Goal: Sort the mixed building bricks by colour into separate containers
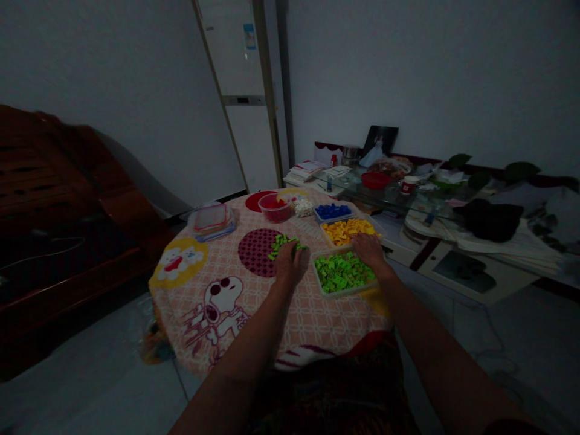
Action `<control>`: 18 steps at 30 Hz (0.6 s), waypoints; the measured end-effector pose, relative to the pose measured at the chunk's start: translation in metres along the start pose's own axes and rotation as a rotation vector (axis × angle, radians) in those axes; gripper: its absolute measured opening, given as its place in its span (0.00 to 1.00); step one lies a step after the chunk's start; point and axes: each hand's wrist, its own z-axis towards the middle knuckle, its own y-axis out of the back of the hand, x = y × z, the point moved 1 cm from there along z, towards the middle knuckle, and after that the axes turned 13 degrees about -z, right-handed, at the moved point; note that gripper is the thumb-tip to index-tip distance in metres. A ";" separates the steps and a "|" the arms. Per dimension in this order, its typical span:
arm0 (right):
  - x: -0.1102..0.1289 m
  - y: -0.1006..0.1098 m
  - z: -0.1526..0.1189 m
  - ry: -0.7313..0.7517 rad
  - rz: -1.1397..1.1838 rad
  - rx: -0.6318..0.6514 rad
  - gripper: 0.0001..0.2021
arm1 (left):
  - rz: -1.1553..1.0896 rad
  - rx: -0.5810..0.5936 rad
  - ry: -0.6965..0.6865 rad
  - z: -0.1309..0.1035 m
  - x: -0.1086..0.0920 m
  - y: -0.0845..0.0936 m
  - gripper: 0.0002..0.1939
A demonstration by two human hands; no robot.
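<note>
My left hand (pixel 287 263) is at the near side of a loose pile of small green building blocks (pixel 280 241) on the tablecloth. Its fingers are bent down among the blocks, and the fingertips are hidden. My right hand (pixel 368 249) reaches across the far right corner of a clear tub of green building blocks (pixel 342 272). The fingers of that hand lie stretched out at the near edge of a tub of yellow building blocks (pixel 347 231), with nothing visible in them. Behind the yellow ones stands a tub of blue blocks (pixel 333 211).
A round table carries a patterned cloth (pixel 267 314). Toward its back are a clear bowl with red pieces (pixel 275 208) and a heap of white pieces (pixel 303 208). Stacked lids (pixel 212 221) lie at the left. A cluttered glass-topped cabinet (pixel 389 202) stands beyond on the right.
</note>
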 end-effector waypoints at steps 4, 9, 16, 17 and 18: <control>-0.001 0.000 -0.001 0.006 -0.003 -0.017 0.24 | -0.087 0.070 -0.086 -0.007 -0.014 -0.005 0.14; 0.000 0.004 -0.001 0.016 -0.021 0.024 0.23 | -0.177 0.215 -0.184 -0.014 -0.027 -0.017 0.15; 0.000 0.000 -0.001 0.002 -0.009 -0.005 0.24 | -0.135 0.170 -0.177 -0.016 -0.014 -0.017 0.16; 0.000 -0.001 -0.001 0.001 -0.004 -0.010 0.24 | -0.114 0.148 -0.155 -0.015 -0.012 -0.016 0.16; -0.001 -0.001 -0.001 -0.001 0.003 -0.011 0.24 | -0.087 0.128 -0.133 -0.013 -0.011 -0.014 0.16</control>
